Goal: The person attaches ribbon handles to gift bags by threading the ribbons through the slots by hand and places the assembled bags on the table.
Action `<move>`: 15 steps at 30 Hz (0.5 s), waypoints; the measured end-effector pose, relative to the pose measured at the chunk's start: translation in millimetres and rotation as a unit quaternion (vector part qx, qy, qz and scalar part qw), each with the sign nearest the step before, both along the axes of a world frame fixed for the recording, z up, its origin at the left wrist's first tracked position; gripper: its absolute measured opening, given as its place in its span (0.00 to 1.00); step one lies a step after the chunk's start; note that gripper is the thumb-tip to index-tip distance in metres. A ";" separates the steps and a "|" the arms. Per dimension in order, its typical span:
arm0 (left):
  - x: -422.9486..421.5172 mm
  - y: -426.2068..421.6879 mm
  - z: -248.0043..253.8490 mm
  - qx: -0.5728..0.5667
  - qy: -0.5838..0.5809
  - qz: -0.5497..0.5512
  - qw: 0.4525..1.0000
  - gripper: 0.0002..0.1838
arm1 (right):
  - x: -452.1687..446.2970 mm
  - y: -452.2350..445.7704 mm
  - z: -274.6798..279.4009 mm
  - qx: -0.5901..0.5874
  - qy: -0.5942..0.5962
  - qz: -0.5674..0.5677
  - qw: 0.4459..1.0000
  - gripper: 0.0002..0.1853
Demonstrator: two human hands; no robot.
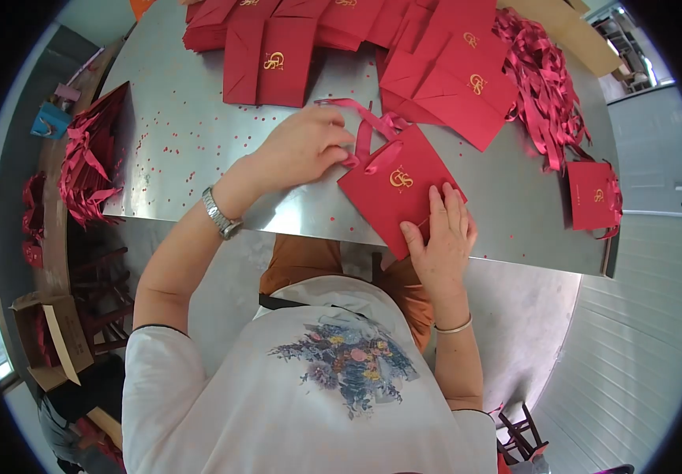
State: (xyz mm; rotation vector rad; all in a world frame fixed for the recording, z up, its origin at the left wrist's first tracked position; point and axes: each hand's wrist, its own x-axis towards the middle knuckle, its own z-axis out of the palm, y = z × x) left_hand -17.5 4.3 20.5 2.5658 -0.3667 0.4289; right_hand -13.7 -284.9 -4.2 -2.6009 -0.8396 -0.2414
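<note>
A red paper bag point(392, 178) with a gold logo lies tilted at the front edge of the metal table. Pink ribbon point(364, 126) runs from its upper left side. My left hand point(305, 146) is at that side, its fingers curled on the ribbon near the bag's corner. On the lower right part of the bag rests my right hand point(442, 229), fingers stretched out and lying flat over its edge.
Stacks of flat red bags point(278, 59) lie across the back of the table point(199, 174). A heap of loose pink ribbons point(542, 87) is at the right, above another red bag point(589, 197). Ribboned bags point(92, 162) are piled at the left edge. Small red dots are scattered about.
</note>
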 end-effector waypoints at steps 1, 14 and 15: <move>-3.7 0.5 -1.4 0.004 0.044 -0.003 0.999 0.10 | -0.5 0.4 0.9 -0.001 0.001 -0.001 1.000 0.34; 1.2 -22.3 -24.4 0.011 -0.071 0.208 0.976 0.06 | -0.4 1.1 -1.9 -0.009 -0.015 -0.010 1.000 0.35; -8.8 -31.2 -23.2 -0.043 -0.077 0.228 0.970 0.07 | -0.1 1.4 -2.7 -0.008 -0.018 -0.013 1.000 0.35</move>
